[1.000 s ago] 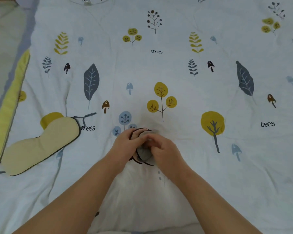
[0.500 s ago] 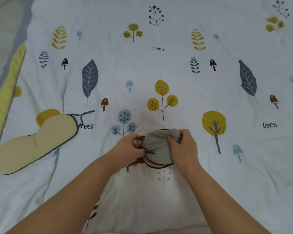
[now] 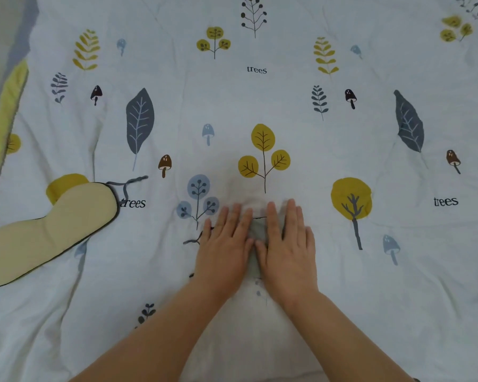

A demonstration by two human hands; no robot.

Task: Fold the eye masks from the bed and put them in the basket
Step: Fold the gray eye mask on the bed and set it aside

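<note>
i see matt white cloth on the bed cover (image 3: 342,271), soft, lightly creased, with flat printed leaves and trees. the beige eye mask (image 3: 47,232) looks like smooth matt fabric with dark piping. the grey eye mask (image 3: 257,230) under my palms reads as matt cloth too.

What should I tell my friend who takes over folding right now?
Left hand and right hand: both flat, palms down, pressing the folded grey eye mask on the bed cover; fingers open, gripping nothing.
Beige eye mask: lies unfolded at the left.
Basket: not in view.
Done: grey mask folded.
Left: put it in the basket, then fold and stow the beige one.
</note>
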